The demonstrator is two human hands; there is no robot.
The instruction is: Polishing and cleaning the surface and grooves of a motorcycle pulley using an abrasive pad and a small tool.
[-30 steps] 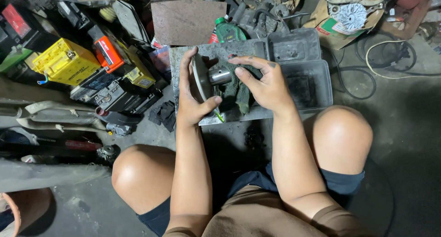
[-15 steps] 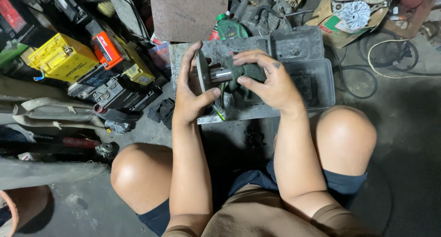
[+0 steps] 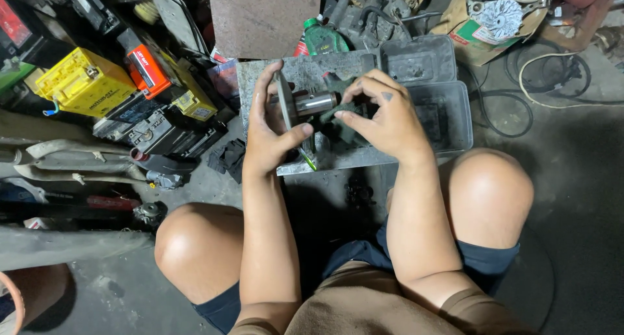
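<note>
Steel shaft (image 3: 316,103) with its disc is sitting over the grey slab's (image 3: 260,72) middle; my left hand (image 3: 270,137) is gripping the disc while my right hand (image 3: 387,117) is rubbing it with a dark pad (image 3: 338,114), probably cleaning; turning comes next.

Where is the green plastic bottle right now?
In the head view, the green plastic bottle lies at top centre, just beyond the grey stone slab, right of the brown board and left of the dark metal engine parts.
</note>
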